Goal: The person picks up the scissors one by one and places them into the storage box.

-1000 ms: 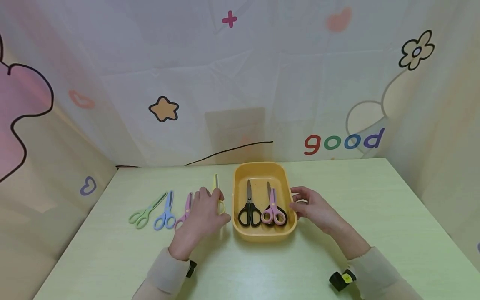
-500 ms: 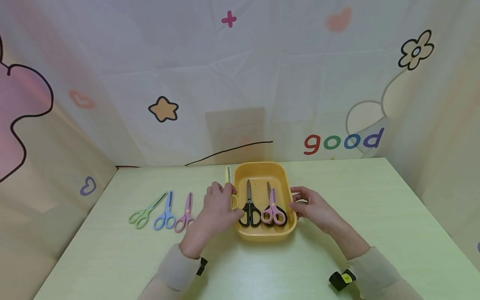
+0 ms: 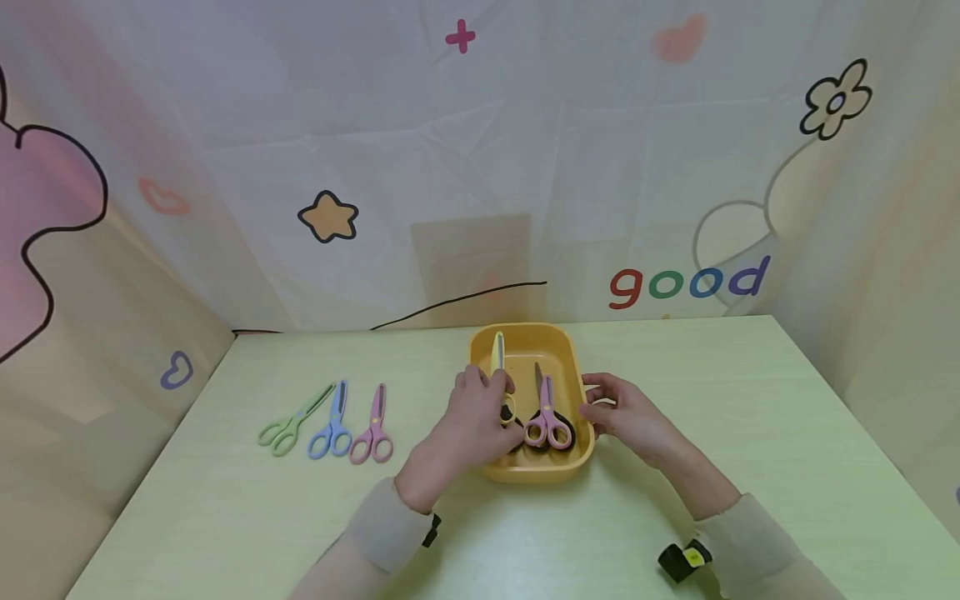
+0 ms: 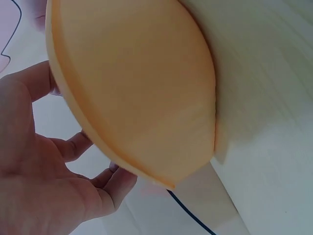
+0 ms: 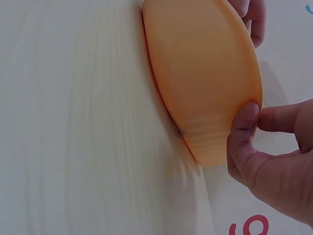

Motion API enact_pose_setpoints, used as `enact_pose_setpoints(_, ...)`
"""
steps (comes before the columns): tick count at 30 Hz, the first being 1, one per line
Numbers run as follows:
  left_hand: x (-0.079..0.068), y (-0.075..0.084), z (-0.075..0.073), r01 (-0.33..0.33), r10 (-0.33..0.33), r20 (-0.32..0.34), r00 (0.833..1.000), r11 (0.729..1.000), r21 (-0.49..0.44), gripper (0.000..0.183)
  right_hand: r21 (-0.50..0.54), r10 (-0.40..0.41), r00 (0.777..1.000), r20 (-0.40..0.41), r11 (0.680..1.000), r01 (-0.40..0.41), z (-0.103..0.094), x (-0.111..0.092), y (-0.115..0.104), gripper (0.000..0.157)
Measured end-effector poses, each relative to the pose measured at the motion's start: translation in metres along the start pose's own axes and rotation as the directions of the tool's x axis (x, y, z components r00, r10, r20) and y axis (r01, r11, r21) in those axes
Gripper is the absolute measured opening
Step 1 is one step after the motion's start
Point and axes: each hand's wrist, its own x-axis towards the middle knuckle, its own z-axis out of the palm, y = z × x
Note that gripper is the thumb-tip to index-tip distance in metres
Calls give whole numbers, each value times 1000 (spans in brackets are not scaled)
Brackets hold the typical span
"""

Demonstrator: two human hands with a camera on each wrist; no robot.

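Note:
My left hand [image 3: 474, 421] holds yellow scissors [image 3: 498, 352] over the left part of a yellow tray [image 3: 525, 475], blades pointing away from me. Beneath that hand, the black scissors [image 3: 517, 439] in the tray are mostly covered. Pink scissors [image 3: 547, 421] lie in the tray on top of another black pair [image 3: 537, 379]. My right hand [image 3: 626, 417] pinches the tray's right rim between thumb and fingers. In the right wrist view, fingertips [image 5: 248, 115] press the tray's outer wall [image 5: 200, 73]. The left wrist view has my left hand [image 4: 49, 171] behind the tray wall [image 4: 132, 88], its fingertips partly hidden.
To the left on the table [image 3: 225, 517] lie green scissors [image 3: 296, 421], blue scissors [image 3: 332, 425] and pink scissors [image 3: 372, 429], side by side. A printed curtain [image 3: 480, 167] hangs along the table's back edge, close behind the tray.
My left hand has carried the yellow scissors rightward from the table to over the tray. The pink scissors on the table are now uncovered. My right hand has stayed on the rim.

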Motion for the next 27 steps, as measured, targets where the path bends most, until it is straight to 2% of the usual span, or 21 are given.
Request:
enact_pose_setpoints(5,4,4,6,19,-21,78,997,1000,17,41,-2,-3,1000,2,1000,3,0,-1,0,55)
enact_pose_setpoints(9,6,7,12,14,-31,137,990,992,123,39,1,-7,1000,3,1000,7,0,-1,1,56)
enact_pose_setpoints(12,8,8,15,-7,-34,176,984,974,228,35,5,-12,1000,5,1000,12,0,0,1,56)
enact_pose_setpoints(15,10,10,16,-21,-42,214,976,959,284,33,4,-12,1000,4,1000,12,-1,-1,1,56)
enact_pose_setpoints(27,13,15,20,18,-106,258,960,947,321,29,2,-4,1000,2,1000,4,-1,-1,0,56)
